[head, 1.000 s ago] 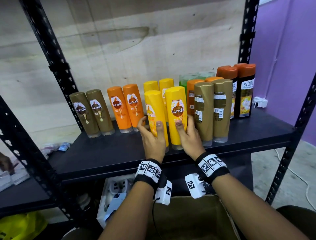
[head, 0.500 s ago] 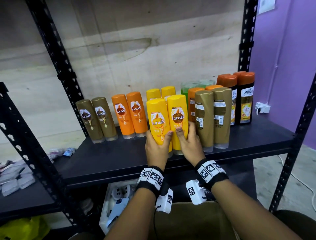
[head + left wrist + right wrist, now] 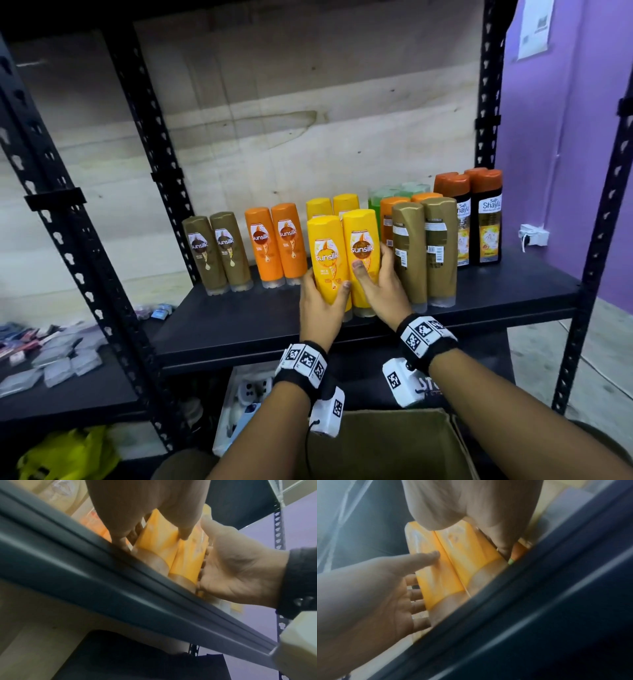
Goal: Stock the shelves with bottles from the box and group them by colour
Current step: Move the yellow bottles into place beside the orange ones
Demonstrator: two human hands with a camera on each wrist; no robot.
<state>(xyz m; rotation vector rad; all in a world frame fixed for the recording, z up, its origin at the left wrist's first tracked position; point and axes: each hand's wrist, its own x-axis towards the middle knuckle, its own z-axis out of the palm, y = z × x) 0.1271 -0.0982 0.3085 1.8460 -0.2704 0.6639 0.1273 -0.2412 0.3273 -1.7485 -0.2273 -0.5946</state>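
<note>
Two yellow Sunsilk bottles stand side by side at the front of the black shelf [image 3: 239, 318]. My left hand [image 3: 322, 301] grips the left yellow bottle [image 3: 327, 260], thumb on its front. My right hand [image 3: 375, 274] grips the right yellow bottle [image 3: 361, 250], fingers round its far side. Both bottles touch each other. The left wrist view shows the left bottle [image 3: 161, 539] under my left hand [image 3: 145, 507]. In the right wrist view my right hand [image 3: 471, 500] lies over the right bottle [image 3: 467, 550]. The cardboard box [image 3: 383, 445] is below my forearms.
Along the shelf stand two brown bottles [image 3: 217, 253], two orange ones [image 3: 275, 245], two yellow ones [image 3: 332, 205] behind, green bottles [image 3: 387, 195], two gold ones [image 3: 424, 250] and dark orange-capped bottles [image 3: 479, 219]. Black uprights [image 3: 596, 240] frame the shelf.
Both hands have kept their hold. The left yellow bottle has been drawn closer against the right one, and the view has tilted upward.
</note>
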